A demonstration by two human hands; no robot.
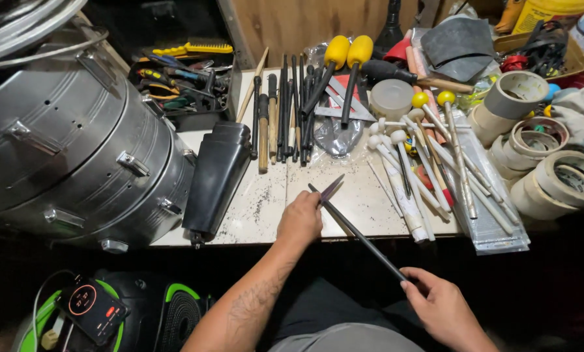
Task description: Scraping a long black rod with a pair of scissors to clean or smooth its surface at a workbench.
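Observation:
My right hand [438, 306] grips the near end of a long thin black rod [357, 231] that slants up and left over the white tabletop [259, 202]. My left hand [300, 220] rests on the table at the rod's far end and pinches a small flat purple-grey blade [332, 188], which points up and right next to the rod's tip. A row of dark sticks [285, 111] lies just beyond my left hand.
A silver metal drum [77, 150] lies on its side at the left, a black cowbell [217, 176] beside it. Yellow-headed mallets [345, 55], white and yellow mallets [422, 150], tape rolls [546, 169], a tool tray [175, 78] and a phone [90, 306] surround the work spot.

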